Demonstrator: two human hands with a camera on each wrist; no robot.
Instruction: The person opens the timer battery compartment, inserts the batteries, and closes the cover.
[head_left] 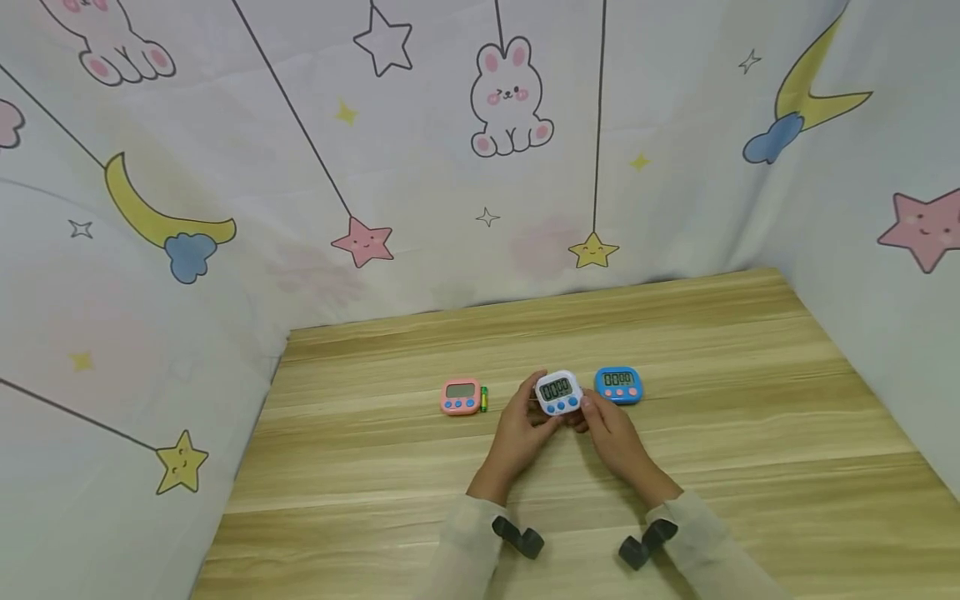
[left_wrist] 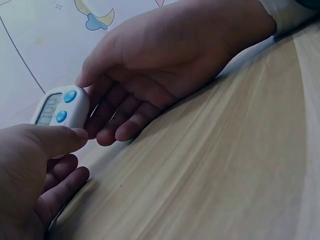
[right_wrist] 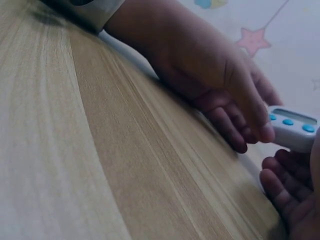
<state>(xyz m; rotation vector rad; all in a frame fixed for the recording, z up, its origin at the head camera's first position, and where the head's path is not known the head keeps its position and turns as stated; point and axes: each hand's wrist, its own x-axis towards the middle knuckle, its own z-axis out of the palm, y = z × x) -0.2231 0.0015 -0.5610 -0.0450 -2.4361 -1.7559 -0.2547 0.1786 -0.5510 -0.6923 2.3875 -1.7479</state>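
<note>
Both hands hold a white timer (head_left: 558, 393) (left_wrist: 79, 111) (right_wrist: 292, 137) with blue buttons and digits on its display, tilted above the wooden table. My left hand (head_left: 519, 433) (left_wrist: 22, 160) (right_wrist: 200, 65) grips its left side, thumb at the lower edge and a finger near the upper left corner. On the right edge rests the thumb of my right hand (head_left: 618, 440) (left_wrist: 160, 55) (right_wrist: 300, 212), its other fingers curled below and partly hidden. Just right of the hands lies a blue timer (head_left: 618, 385) with pink buttons and digits showing.
To the left on the table (head_left: 360, 467) lies a pink timer (head_left: 461, 396) with a blank display. A small green battery (head_left: 483, 399) stands or lies against its right side; which, I cannot tell. White cloth with printed rabbits, moons and stars surrounds the table's back and sides.
</note>
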